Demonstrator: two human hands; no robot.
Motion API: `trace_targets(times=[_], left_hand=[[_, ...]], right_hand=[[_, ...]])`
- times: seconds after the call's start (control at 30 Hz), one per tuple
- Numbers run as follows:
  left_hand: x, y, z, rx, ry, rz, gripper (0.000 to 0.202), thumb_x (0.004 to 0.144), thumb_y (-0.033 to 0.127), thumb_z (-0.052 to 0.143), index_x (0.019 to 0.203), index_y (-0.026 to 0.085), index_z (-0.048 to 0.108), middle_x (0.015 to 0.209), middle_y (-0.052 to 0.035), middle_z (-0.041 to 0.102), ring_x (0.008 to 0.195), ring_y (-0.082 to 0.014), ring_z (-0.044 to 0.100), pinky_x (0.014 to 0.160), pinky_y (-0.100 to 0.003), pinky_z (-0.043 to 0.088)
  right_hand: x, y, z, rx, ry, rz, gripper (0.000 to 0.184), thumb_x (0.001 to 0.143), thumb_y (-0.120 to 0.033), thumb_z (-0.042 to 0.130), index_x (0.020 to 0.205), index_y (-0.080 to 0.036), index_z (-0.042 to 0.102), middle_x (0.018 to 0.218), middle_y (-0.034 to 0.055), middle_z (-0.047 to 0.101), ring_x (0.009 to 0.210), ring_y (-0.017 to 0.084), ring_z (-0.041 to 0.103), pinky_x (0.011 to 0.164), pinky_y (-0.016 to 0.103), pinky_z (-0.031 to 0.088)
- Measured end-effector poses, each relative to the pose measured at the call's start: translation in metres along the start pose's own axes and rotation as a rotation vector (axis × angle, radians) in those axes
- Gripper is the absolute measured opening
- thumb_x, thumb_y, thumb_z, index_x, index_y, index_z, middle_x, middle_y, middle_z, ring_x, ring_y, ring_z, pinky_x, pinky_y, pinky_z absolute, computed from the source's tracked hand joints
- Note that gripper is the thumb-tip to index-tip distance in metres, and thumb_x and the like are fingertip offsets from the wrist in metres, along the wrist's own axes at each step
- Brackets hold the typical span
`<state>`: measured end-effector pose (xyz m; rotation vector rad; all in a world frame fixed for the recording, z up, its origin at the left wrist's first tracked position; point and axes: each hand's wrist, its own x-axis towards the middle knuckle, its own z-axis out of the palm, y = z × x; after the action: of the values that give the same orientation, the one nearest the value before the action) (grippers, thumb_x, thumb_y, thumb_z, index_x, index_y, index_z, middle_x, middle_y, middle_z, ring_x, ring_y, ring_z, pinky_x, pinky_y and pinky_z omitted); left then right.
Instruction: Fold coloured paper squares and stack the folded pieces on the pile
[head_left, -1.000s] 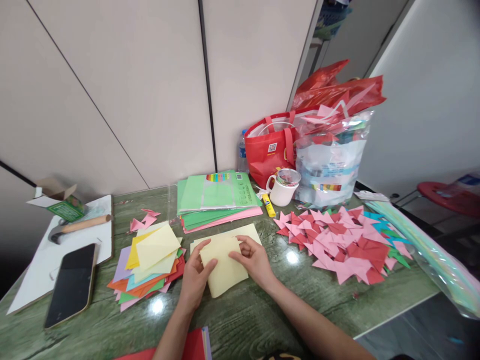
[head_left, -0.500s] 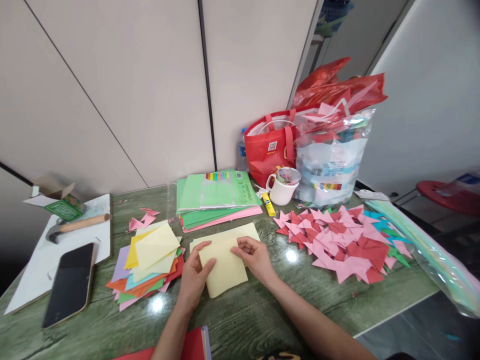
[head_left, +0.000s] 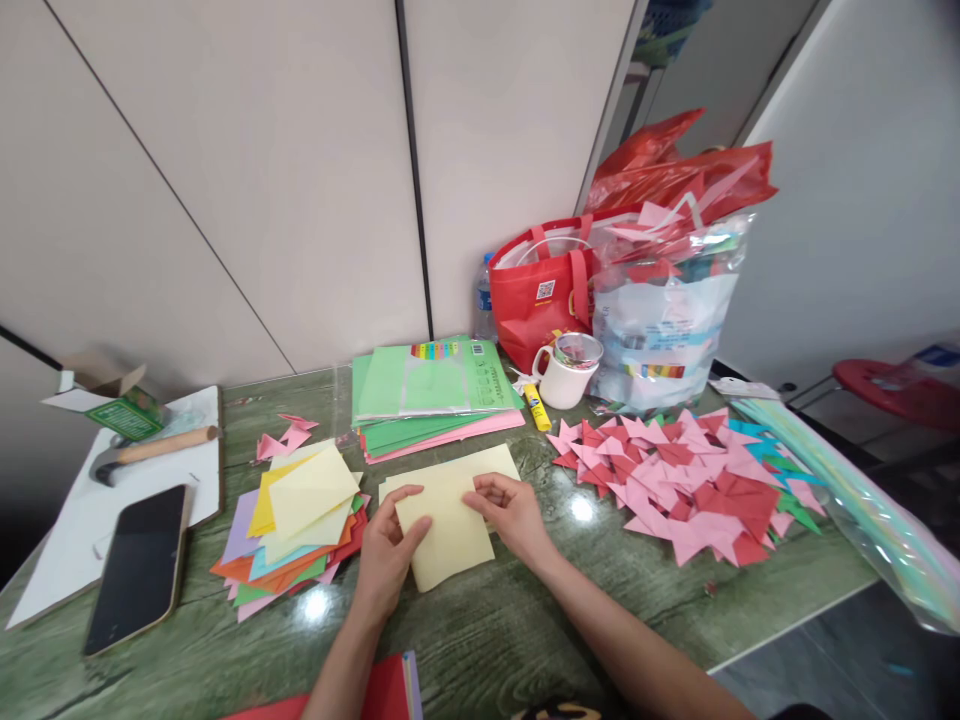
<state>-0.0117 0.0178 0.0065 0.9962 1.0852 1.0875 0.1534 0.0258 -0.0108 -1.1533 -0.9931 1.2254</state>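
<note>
A pale yellow sheet of paper [head_left: 448, 545] is held up between both hands, its lower edge slightly curved. My left hand [head_left: 390, 545] pinches its left side, thumb in front and fingers behind. At the upper right corner, my right hand [head_left: 510, 510] grips the same sheet between thumb and fingers. Behind it, more pale yellow paper [head_left: 499, 463] lies flat on the table. To the left of my hands is a fanned pile of coloured paper squares [head_left: 300, 525], with pale yellow ones on top.
Folded pink and red paper pieces [head_left: 690, 480] are heaped at right. Green paper packs [head_left: 439, 385], a glue stick [head_left: 537, 408], a white mug [head_left: 568, 375] and bags [head_left: 664, 320] stand at the back. A phone [head_left: 139, 570] and hammer [head_left: 154, 452] lie left; red paper [head_left: 382, 690] lies in front.
Almost nothing differs. Both hands keep their hold on the yellow sheet, and the view has shifted very slightly.
</note>
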Motion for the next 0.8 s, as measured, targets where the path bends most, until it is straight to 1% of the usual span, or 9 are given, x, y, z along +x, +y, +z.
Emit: trace_targets(times=[0.2, 0.3, 0.4, 0.5, 0.67, 0.8], left_hand=[[-0.0009, 0.0007, 0.0009, 0.046, 0.042, 0.028, 0.038, 0.064, 0.025, 0.066, 0.098, 0.021, 0.050, 0.079, -0.0006, 0.062, 0.072, -0.0161, 0.059, 0.060, -0.024, 0.048], [-0.0008, 0.0012, 0.0017, 0.052, 0.054, 0.029, 0.037, 0.064, 0.025, 0.066, 0.098, 0.020, 0.051, 0.076, -0.0003, 0.062, 0.069, -0.0154, 0.058, 0.058, -0.024, 0.047], [-0.0007, 0.0016, 0.0019, 0.047, 0.056, 0.025, 0.039, 0.064, 0.025, 0.066, 0.100, 0.019, 0.051, 0.078, -0.0019, 0.062, 0.070, -0.0170, 0.059, 0.059, -0.026, 0.048], [-0.0007, 0.0016, 0.0014, 0.023, 0.032, 0.008, 0.043, 0.064, 0.025, 0.065, 0.103, 0.019, 0.049, 0.080, -0.0031, 0.063, 0.074, -0.0188, 0.060, 0.062, -0.028, 0.048], [-0.0013, 0.0022, 0.0005, 0.011, 0.010, -0.012, 0.041, 0.065, 0.025, 0.065, 0.103, 0.021, 0.049, 0.083, -0.0030, 0.064, 0.077, -0.0191, 0.060, 0.063, -0.027, 0.048], [-0.0025, 0.0051, 0.0017, -0.008, -0.023, -0.049, 0.048, 0.067, 0.026, 0.063, 0.111, 0.022, 0.044, 0.088, -0.0046, 0.064, 0.079, -0.0200, 0.061, 0.063, -0.029, 0.049]], right_hand=[[0.0011, 0.0000, -0.0011, -0.030, 0.008, -0.004, 0.025, 0.056, -0.035, 0.070, 0.067, -0.015, 0.060, 0.057, -0.0009, 0.058, 0.050, 0.010, 0.050, 0.048, 0.022, 0.040], [0.0017, 0.0001, -0.0018, -0.029, 0.013, 0.008, 0.024, 0.056, -0.035, 0.070, 0.065, -0.015, 0.060, 0.055, -0.0017, 0.057, 0.047, 0.009, 0.049, 0.046, 0.021, 0.039], [0.0023, 0.0001, -0.0025, -0.003, 0.006, 0.037, 0.023, 0.055, -0.033, 0.071, 0.064, -0.015, 0.060, 0.055, -0.0019, 0.058, 0.047, 0.009, 0.049, 0.045, 0.021, 0.040], [0.0026, -0.0004, -0.0031, 0.028, -0.002, 0.072, 0.023, 0.054, -0.032, 0.072, 0.064, -0.015, 0.060, 0.056, -0.0016, 0.060, 0.048, 0.009, 0.051, 0.046, 0.021, 0.042], [0.0022, -0.0029, -0.0037, 0.079, -0.012, 0.154, 0.024, 0.053, -0.032, 0.073, 0.065, -0.014, 0.061, 0.056, -0.0012, 0.061, 0.048, 0.010, 0.053, 0.044, 0.021, 0.043], [0.0018, -0.0051, -0.0044, 0.099, -0.016, 0.171, 0.025, 0.053, -0.033, 0.073, 0.064, -0.014, 0.062, 0.057, -0.0008, 0.062, 0.048, 0.010, 0.054, 0.044, 0.021, 0.043]])
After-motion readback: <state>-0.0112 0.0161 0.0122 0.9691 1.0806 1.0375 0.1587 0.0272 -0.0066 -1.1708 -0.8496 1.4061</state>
